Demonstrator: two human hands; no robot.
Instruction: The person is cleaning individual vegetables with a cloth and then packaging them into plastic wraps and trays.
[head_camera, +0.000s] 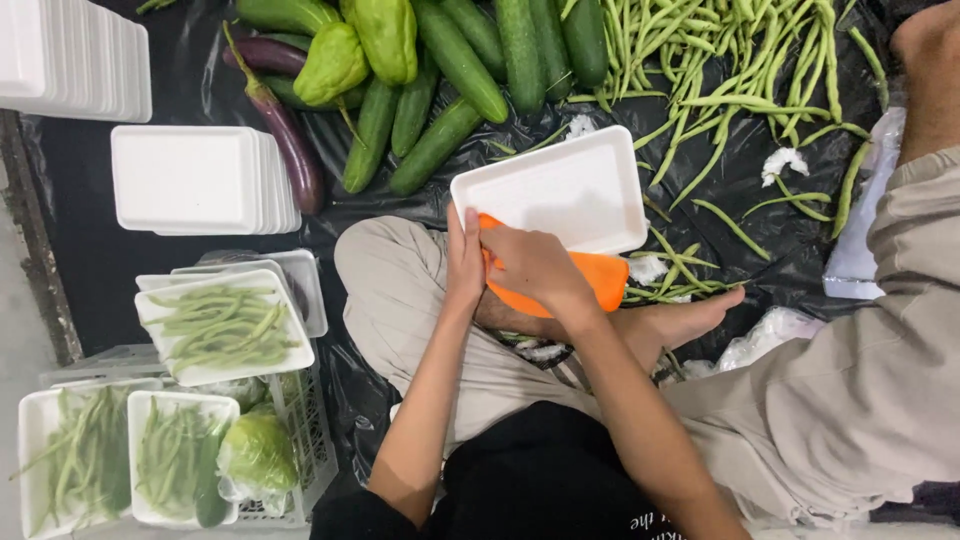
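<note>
White foam trays (190, 180) stand in stacks at ten o'clock on the black plastic sheet (90, 250) that covers the floor. Below them, at eight o'clock, filled trays of green beans (225, 325) rest on a pale crate (300, 440) (one wrapped green vegetable lies among them). At eleven o'clock a purple eggplant (285, 135) lies beside chayotes (335, 60) and a row of cucumbers (460, 60).

In the middle, the left hand (463, 262) lies flat, fingers straight, its grip open and pressed against the edge of an orange roll (600, 280) resting on the person's lap. The right hand (530, 262) curls over the top of the same roll, its grip closed loosely on it. Touching the roll at twelve o'clock sits an empty white tray (560, 190).

At one o'clock loose green beans (720, 70) lie heaped. At three o'clock another person's beige sleeve (900, 330) fills the edge.
</note>
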